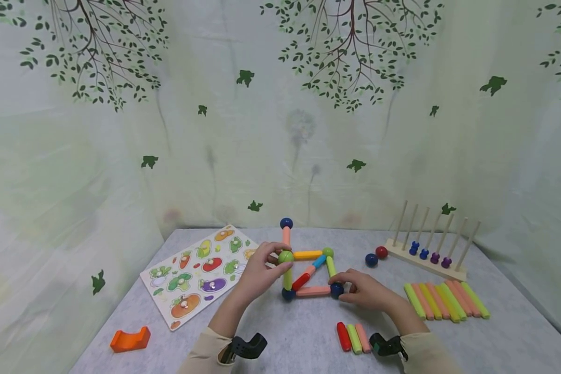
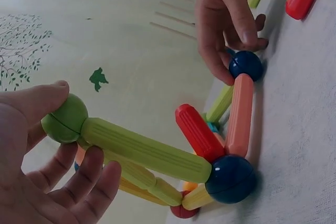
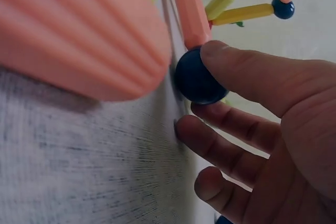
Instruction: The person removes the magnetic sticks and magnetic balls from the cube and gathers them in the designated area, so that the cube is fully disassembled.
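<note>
A magnetic stick-and-ball frame stands on the table. My left hand [image 1: 257, 272] pinches its green ball [image 2: 65, 119] between thumb and fingers. From that ball a light green stick [image 2: 147, 149] slopes down to a dark blue ball [image 2: 231, 179] near the tabletop. A pink stick [image 1: 314, 291] links this corner to another dark blue ball [image 3: 195, 80], which my right hand [image 1: 366, 292] holds with thumb and fingertips. A red stick [image 2: 197, 132] rises from the left corner, in line with pink and blue ones. Behind, a yellow stick [image 1: 308, 255] meets a second green ball [image 1: 328, 252].
Beyond the frame lie a loose blue ball [image 1: 371, 260] and a red ball [image 1: 381, 252]. A peg rack [image 1: 425, 262] with beads stands back right, near a row of sticks [image 1: 446, 301]. Three sticks [image 1: 354, 338] lie in front. Leftward are a vegetable board [image 1: 194, 267] and an orange block [image 1: 130, 340].
</note>
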`<state>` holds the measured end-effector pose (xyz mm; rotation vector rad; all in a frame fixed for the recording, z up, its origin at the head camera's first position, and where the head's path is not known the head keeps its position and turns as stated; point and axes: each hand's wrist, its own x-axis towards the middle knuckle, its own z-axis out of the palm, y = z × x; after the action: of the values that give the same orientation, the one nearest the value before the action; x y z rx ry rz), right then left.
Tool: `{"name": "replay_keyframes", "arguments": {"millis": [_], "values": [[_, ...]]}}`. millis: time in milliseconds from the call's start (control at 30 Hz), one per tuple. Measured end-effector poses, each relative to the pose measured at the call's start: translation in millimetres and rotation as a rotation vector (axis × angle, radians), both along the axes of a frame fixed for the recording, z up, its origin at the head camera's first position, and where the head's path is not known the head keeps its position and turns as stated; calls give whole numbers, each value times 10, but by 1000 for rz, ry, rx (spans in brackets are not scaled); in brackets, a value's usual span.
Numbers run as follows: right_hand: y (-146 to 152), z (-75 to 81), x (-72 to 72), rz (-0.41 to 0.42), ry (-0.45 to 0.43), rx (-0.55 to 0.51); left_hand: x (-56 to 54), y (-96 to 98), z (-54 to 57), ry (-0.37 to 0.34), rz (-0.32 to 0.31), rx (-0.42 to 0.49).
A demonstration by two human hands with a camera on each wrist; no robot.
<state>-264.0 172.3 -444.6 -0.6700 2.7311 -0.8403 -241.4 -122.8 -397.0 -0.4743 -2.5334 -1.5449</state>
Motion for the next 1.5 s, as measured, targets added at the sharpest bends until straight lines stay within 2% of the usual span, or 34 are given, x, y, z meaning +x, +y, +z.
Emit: {"name": "replay_keyframes", "arguments": {"millis": [167, 433, 533, 633, 733, 833, 1033, 1500], "values": [[34, 9, 17, -35, 38, 17, 15, 55, -12, -16, -31, 24], [5, 86, 57, -161, 67, 50, 44, 117, -32, -13, -85, 19], [-74, 140, 84, -135, 97, 20, 47, 120, -38, -5, -84, 18], [-169, 180, 112, -57, 118, -26, 48, 119, -43, -2, -81, 20], [-263, 191, 148, 29, 94, -88, 42, 118, -50, 1, -77, 18], [-344, 181, 181, 79, 58, -142, 44, 115, -56, 2, -76, 18], [-427, 143, 203, 94, 79, -164, 49, 115, -57, -2, -80, 23], [-550, 165, 307, 55, 29, -23, 52, 117, -60, 6, -77, 24]]}}
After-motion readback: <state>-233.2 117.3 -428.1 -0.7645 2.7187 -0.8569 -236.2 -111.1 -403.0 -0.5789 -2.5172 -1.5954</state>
